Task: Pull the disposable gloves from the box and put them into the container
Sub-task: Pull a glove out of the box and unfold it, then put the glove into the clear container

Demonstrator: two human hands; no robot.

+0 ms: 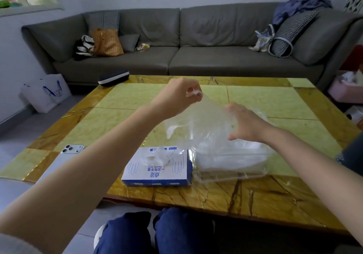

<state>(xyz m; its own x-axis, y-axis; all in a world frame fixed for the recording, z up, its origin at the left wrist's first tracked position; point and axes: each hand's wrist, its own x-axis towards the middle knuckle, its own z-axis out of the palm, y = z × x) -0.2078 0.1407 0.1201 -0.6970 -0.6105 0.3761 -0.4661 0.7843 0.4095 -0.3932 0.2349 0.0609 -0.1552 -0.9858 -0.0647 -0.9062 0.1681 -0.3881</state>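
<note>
Over the container (225,179), left hand (176,96) pinches a flimsy glove (200,120) by its edge, right hand (245,124) open, flat against it; film could cling or drift out beside the box (155,177)

A green-and-brown marble table (275,100) carried a glove box (157,175) near its front edge, touching a clear container (231,167) on its right. A phone (72,149) lay at the left edge, and a dark case (113,79) at the far left corner.
</note>
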